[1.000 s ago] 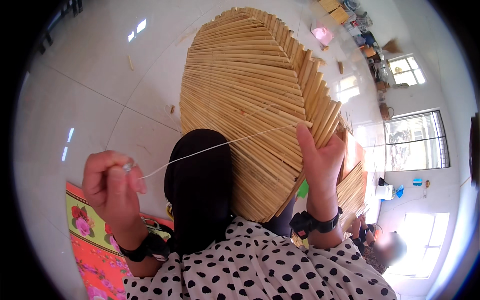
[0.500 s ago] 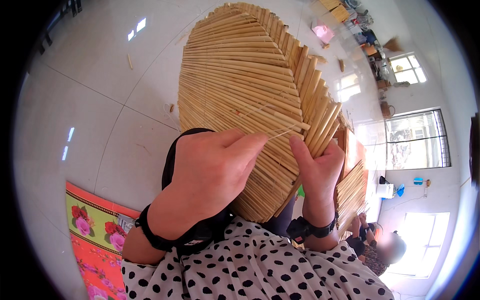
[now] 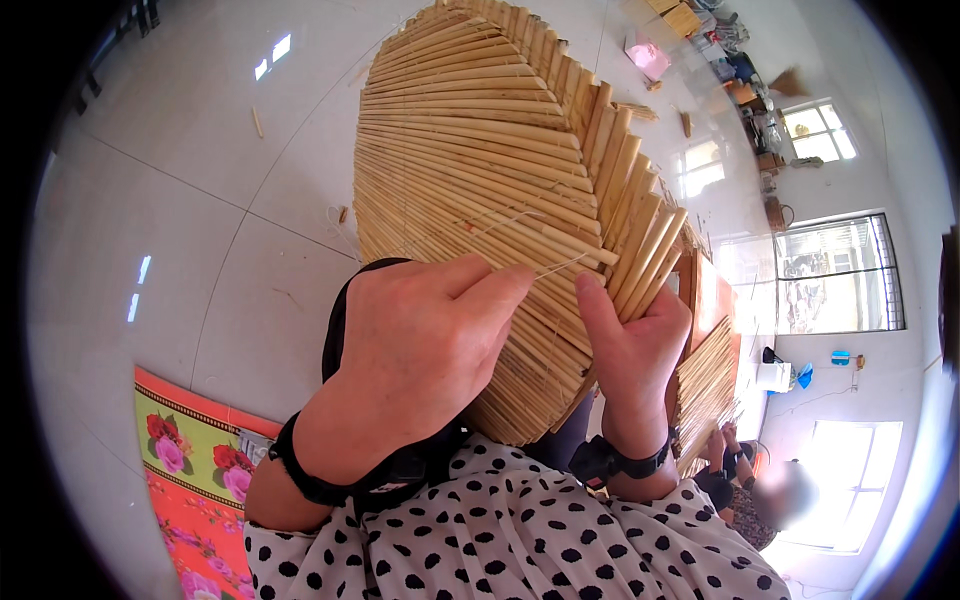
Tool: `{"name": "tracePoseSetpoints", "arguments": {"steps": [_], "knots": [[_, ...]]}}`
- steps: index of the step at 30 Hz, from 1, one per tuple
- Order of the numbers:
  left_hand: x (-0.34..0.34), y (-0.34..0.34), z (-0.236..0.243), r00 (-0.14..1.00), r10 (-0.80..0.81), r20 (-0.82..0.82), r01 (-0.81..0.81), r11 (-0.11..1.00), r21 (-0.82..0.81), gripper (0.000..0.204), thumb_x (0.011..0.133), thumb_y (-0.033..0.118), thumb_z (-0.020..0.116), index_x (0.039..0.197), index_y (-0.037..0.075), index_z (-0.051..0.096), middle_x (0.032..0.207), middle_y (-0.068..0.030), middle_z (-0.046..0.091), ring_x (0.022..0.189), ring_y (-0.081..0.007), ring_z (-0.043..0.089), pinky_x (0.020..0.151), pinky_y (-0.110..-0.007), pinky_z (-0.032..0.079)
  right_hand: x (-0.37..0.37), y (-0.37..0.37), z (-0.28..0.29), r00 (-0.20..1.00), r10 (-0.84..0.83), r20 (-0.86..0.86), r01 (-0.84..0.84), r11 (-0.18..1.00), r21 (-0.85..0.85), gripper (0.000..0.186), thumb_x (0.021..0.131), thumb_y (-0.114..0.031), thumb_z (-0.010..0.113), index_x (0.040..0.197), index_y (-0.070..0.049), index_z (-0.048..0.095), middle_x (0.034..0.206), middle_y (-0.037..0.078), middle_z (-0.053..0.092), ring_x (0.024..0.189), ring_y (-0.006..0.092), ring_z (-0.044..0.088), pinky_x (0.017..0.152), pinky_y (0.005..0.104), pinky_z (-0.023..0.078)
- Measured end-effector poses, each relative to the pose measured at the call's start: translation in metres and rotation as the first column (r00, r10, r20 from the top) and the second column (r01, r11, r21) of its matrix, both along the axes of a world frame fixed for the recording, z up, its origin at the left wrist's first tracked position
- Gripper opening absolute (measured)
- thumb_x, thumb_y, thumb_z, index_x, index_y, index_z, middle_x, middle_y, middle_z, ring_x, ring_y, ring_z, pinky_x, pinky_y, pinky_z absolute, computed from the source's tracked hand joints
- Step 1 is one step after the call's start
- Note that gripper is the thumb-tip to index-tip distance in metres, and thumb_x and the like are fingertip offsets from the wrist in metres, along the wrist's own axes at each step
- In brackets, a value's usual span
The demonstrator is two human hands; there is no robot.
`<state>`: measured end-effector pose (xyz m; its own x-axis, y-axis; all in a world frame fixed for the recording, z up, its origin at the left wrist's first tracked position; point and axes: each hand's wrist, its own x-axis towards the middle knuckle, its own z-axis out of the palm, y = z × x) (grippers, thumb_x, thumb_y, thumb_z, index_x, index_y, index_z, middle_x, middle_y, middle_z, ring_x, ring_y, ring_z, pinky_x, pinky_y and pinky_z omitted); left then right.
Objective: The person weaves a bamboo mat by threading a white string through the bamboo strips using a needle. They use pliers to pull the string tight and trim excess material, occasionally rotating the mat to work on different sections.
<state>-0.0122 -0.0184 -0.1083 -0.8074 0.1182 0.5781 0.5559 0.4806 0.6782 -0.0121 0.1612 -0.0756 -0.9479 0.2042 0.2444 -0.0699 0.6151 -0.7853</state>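
A large mat of straight yellow reed stalks (image 3: 470, 150) leans over my lap, its far end out on the tiled floor. My left hand (image 3: 425, 340) lies over the mat's near part, fingertips pinched on a thin pale thread (image 3: 555, 267) that runs to the mat's edge. At the right edge of the mat my right hand (image 3: 630, 350) grips the ends of the stalks, thumb pressed on top. Both wrists wear black bands. My dotted black-and-white top fills the bottom of the view.
A bright mat with a flower pattern (image 3: 195, 480) lies at the lower left on the white tiled floor (image 3: 180, 220). More reed bundles (image 3: 705, 390) stand to the right. Another person (image 3: 765, 490) sits at the lower right near a window. Clutter lines the far wall.
A second ago my left hand was out to the left, pulling the thread taut. It has since come back onto the mat beside my right hand, which stayed on the edge.
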Motion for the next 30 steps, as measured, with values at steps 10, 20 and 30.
{"name": "tracePoseSetpoints", "arguments": {"steps": [10,20,30], "knots": [[0.0,-0.004,0.003,1.0,0.002,-0.015,-0.002,1.0,-0.02,0.021,0.072,-0.001,0.071,0.092,0.006,0.068,0.061,-0.0048,0.053,0.051,-0.023,0.054,0.045,-0.033,0.041,-0.001,-0.002,0.0,1.0,-0.008,-0.003,0.008,0.999,0.044,0.022,0.076,-0.015,0.078,0.084,0.003,0.067,0.064,0.003,0.064,0.058,0.0051,0.056,0.052,0.0248,0.046],[0.0,-0.007,0.004,1.0,0.004,-0.02,-0.005,0.999,-0.049,0.021,0.071,-0.001,0.071,0.09,0.007,0.068,0.061,-0.005,0.052,0.051,-0.0238,0.054,0.045,-0.034,0.042,-0.001,-0.004,-0.001,1.0,0.002,-0.02,-0.001,0.999,0.048,0.022,0.076,-0.014,0.078,0.083,0.002,0.067,0.063,0.003,0.064,0.058,0.0049,0.056,0.052,0.0248,0.046],[-0.001,-0.023,0.037,0.997,-0.032,-0.073,0.005,0.943,-0.334,0.022,0.063,0.004,0.069,0.084,0.008,0.066,0.061,-0.0042,0.052,0.048,-0.0248,0.051,0.044,-0.035,0.039,0.002,-0.009,0.002,0.998,0.041,-0.037,-0.036,0.992,0.117,0.022,0.075,-0.015,0.078,0.08,0.001,0.063,0.061,0.003,0.059,0.056,0.005,0.051,0.05,0.0255,0.044]]}}
